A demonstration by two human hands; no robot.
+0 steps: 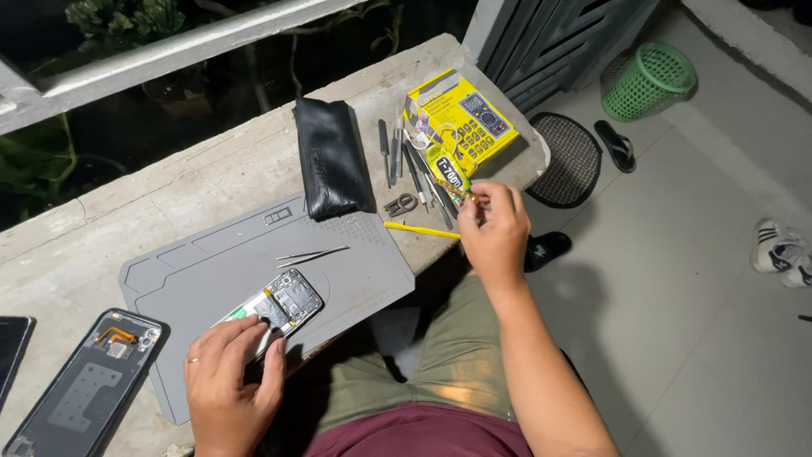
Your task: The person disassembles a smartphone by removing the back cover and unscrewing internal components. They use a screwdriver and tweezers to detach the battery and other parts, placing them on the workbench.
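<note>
My left hand (230,385) holds an opened phone (281,305) down on a grey work mat (211,262), its circuit board and green parts exposed. My right hand (495,233) is raised over the ledge's right end and pinches the tip of a small glue tube (446,173) with a yellow and green label. Metal tweezers (311,255) lie on the mat just beyond the phone. The phone's removed back cover (89,385) lies inside-up at the left of the mat.
A black pouch (331,156), several thin metal tools (406,161), a yellow pry stick (420,229) and a yellow multimeter box (469,118) lie on the concrete ledge (169,182). On the floor: a green basket (647,80), a round mat (571,159), sandals, shoes.
</note>
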